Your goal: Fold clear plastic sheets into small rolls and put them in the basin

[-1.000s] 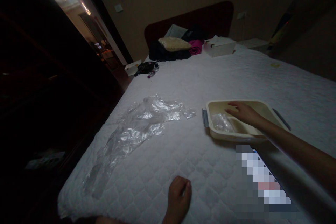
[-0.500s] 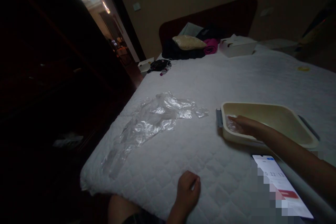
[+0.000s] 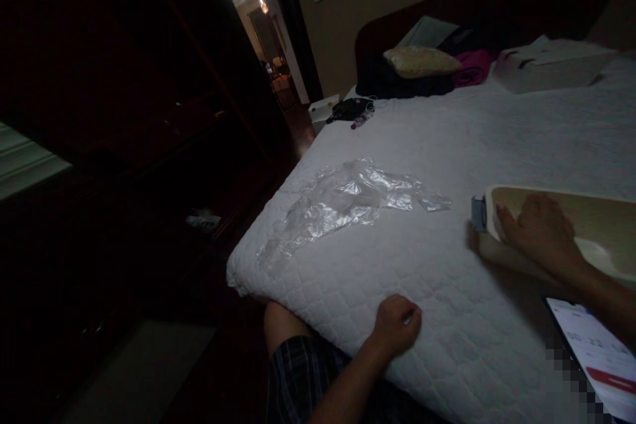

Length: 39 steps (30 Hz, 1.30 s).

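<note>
I stand at the corner of a bed with a white quilted cover (image 3: 447, 146). My left hand (image 3: 397, 324) rests on the cover near its front edge, curled into a loose fist, with a small pale thing showing between the fingers. My right hand (image 3: 536, 228) lies inside the left end of a cream plastic bin (image 3: 596, 202), fingers spread and flat. A crumpled sheet of clear plastic (image 3: 348, 202) lies on the cover left of the bin.
A lit phone (image 3: 601, 358) lies by my right forearm. At the headboard sit a tan pillow (image 3: 420, 61), dark and pink clothes (image 3: 467, 69) and a white box (image 3: 551, 66). Small dark items (image 3: 350, 109) lie at the far left edge. Dark floor lies to the left.
The view has swung left and dropped lower. My right hand slid from the middle of the bin to its left end. My left hand stayed put on the cover.
</note>
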Motion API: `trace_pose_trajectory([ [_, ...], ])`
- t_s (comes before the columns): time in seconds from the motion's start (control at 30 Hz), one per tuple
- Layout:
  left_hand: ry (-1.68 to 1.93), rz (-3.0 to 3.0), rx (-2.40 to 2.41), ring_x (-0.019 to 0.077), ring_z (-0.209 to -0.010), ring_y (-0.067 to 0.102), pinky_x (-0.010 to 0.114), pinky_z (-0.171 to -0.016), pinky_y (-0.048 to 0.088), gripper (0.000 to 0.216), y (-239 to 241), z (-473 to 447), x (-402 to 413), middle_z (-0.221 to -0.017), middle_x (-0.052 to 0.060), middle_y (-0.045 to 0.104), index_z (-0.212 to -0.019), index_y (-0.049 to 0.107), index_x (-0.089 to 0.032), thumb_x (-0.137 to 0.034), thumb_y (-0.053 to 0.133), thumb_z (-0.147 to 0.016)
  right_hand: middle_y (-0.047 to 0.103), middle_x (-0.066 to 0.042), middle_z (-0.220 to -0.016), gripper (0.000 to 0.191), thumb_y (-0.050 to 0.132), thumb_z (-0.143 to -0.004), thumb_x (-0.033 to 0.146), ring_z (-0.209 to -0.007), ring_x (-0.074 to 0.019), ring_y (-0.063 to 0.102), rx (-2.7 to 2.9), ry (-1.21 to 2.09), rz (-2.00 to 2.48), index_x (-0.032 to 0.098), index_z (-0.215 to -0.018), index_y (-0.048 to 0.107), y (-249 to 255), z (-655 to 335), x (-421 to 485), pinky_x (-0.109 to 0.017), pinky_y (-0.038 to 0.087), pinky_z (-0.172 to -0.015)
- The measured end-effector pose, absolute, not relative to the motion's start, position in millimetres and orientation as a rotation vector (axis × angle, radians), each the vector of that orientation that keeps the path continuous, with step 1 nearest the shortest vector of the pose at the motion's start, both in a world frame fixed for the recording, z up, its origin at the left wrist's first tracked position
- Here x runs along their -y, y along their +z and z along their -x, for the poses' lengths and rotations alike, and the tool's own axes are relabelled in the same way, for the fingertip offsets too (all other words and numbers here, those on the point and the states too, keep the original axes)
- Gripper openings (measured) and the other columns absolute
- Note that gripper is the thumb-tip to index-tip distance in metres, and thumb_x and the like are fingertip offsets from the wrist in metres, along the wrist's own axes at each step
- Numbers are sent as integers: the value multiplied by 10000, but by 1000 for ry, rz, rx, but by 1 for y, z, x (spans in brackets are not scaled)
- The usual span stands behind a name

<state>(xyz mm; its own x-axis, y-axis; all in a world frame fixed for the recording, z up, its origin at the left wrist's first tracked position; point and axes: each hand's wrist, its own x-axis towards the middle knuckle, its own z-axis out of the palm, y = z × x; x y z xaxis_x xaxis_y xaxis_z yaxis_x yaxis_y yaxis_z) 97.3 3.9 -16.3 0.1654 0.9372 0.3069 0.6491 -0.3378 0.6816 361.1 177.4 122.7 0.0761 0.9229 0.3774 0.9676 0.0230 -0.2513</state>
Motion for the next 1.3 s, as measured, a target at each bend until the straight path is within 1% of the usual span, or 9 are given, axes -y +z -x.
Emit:
trace_pose_trajectory([
  [0.13,1045,-2131,-1464,166,-642,544,321,-659,447,310,-16,-97,-1,-621,64,588,-639,573,-197,-287,422,-894,325,-308,-1473,604,284,-934,388,-1407,-354,260,2009,-70,1560,-8,-1384,365,112,-286,-123,-527,270,-1102],
  [0.3,1313,-1852,-1773,174,-705,552,320,-685,442,316,-14,-78,10,-681,71,600,-683,584,-196,-260,389,-922,431,-203,-1453,545,340,-903,291,-1360,-308,377,2094,292,1354,91,-1407,403,46,-191,-63,-514,358,-1081],
  [0.47,1363,-1811,-1984,179,-767,547,333,-756,457,286,-1,-4,13,-730,71,609,-724,613,-170,-224,411,-920,527,-197,-1372,463,349,-915,291,-1298,-312,463,2181,234,1385,112,-1303,528,-6,-151,-23,-547,347,-1075],
  [0.6,1312,-1880,-2224,228,-1116,525,389,-993,411,232,21,78,3,-1111,165,620,-916,658,-114,-204,444,-905,546,-207,-1347,432,370,-914,289,-1263,-317,497,2145,194,1405,103,-1246,573,-13,-151,-18,-562,356,-1054],
  [0.73,871,-1819,-2589,267,-1268,435,402,-1043,364,327,36,138,-10,-1339,202,489,-1162,588,-74,-212,419,-918,584,-189,-1305,419,367,-906,283,-1219,-302,535,2088,214,1399,109,-1201,608,-12,-154,-23,-546,375,-1043],
  [0.9,578,-1767,-2633,262,-1038,568,392,-919,413,279,33,149,-13,-1036,171,627,-1004,641,-102,-136,386,-896,620,-143,-1262,397,383,-887,270,-1200,-291,548,2039,232,1413,165,-1177,632,-9,-153,-22,-543,385,-1040],
  [1.1,547,-1915,-2525,275,-1048,531,424,-933,373,254,33,100,3,-982,162,618,-861,629,-136,-91,381,-880,626,-147,-1250,350,460,-841,311,-1212,-300,535,1846,479,1352,160,-1070,677,-9,-153,-22,-536,354,-1068],
  [1.2,774,-1919,-2150,259,-1035,514,407,-942,376,148,39,67,4,-954,120,610,-799,588,-170,-135,459,-864,684,-124,-1129,298,523,-801,379,-1122,-301,592,1454,783,1353,189,-959,690,-11,-162,-33,-539,392,-1033],
  [1.3,970,-1680,-1674,185,-858,546,315,-823,441,162,46,34,-11,-804,44,577,-728,528,-181,-220,486,-879,715,-133,-982,360,466,-837,463,-956,-276,667,1218,923,1322,181,-951,658,-11,-177,-45,-500,497,-913],
])
